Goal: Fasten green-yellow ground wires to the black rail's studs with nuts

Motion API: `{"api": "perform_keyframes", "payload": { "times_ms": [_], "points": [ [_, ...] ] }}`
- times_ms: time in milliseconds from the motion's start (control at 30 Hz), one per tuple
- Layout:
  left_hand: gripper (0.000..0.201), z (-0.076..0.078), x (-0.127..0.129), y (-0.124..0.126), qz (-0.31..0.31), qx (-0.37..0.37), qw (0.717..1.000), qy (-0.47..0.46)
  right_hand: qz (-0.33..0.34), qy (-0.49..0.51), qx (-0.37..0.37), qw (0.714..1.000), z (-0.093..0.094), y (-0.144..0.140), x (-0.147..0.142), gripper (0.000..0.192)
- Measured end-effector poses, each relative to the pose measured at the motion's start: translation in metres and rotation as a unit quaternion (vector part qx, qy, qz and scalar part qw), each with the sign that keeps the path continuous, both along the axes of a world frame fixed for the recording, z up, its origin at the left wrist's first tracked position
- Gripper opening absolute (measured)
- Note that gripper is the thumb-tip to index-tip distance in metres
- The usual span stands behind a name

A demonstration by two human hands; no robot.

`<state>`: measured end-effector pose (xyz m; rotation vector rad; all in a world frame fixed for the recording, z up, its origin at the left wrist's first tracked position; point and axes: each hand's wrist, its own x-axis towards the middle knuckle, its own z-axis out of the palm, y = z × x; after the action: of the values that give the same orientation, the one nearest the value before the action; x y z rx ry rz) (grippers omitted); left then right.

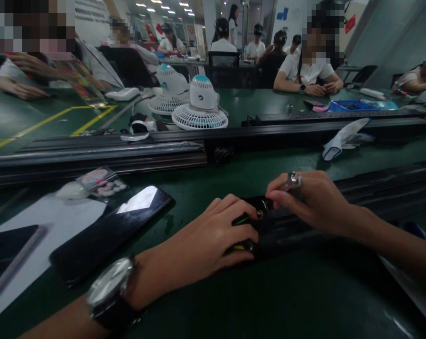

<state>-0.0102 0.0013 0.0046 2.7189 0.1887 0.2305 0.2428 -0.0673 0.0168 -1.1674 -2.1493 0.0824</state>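
My left hand, with a wristwatch on its wrist, grips the near end of a long black rail that lies on the green table; green and yellow wires show under its fingers. My right hand rests on the top of the same rail end and holds a small silver wrench between its fingers, fingertips at a small brass screw.
A dark phone lies on white paper at the left. Another long black rail crosses the table. Two small white fans, a white glove and a blue tray lie beyond. Several people sit across the table.
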Motion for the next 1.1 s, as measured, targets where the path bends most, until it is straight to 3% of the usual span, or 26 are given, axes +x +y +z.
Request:
{"api": "perform_keyframes", "payload": {
  "times_ms": [233, 467, 633, 733, 833, 933, 1100],
  "points": [
    [0.015, -0.005, 0.002, -0.002, -0.007, 0.082, 0.996, -0.014, -0.025, 0.012, -0.03, 0.999, -0.005, -0.002, -0.008, 0.02],
    [0.015, -0.007, 0.003, -0.002, -0.009, 0.103, 0.994, -0.026, -0.038, 0.005, -0.041, 0.998, -0.013, -0.003, -0.011, 0.018],
    [0.015, -0.004, 0.003, -0.004, -0.006, 0.071, 0.997, -0.012, -0.02, -0.039, -0.027, 0.999, -0.01, -0.002, -0.009, 0.021],
    [0.012, 0.001, 0.001, -0.002, -0.017, 0.024, 1.0, 0.007, 0.044, -0.104, -0.036, 0.993, 0.001, -0.003, -0.003, 0.021],
    [0.021, 0.003, -0.001, 0.001, -0.032, -0.016, 0.999, 0.008, 0.085, -0.118, -0.046, 0.988, 0.01, -0.003, 0.004, 0.018],
    [0.021, 0.001, 0.0, 0.001, -0.024, -0.01, 1.0, -0.01, 0.044, -0.059, -0.025, 0.997, 0.013, -0.004, 0.005, 0.016],
    [0.013, -0.004, 0.002, -0.001, -0.01, 0.076, 0.997, -0.022, -0.035, -0.006, -0.019, 0.999, 0.006, -0.006, -0.002, 0.016]
  ]
}}
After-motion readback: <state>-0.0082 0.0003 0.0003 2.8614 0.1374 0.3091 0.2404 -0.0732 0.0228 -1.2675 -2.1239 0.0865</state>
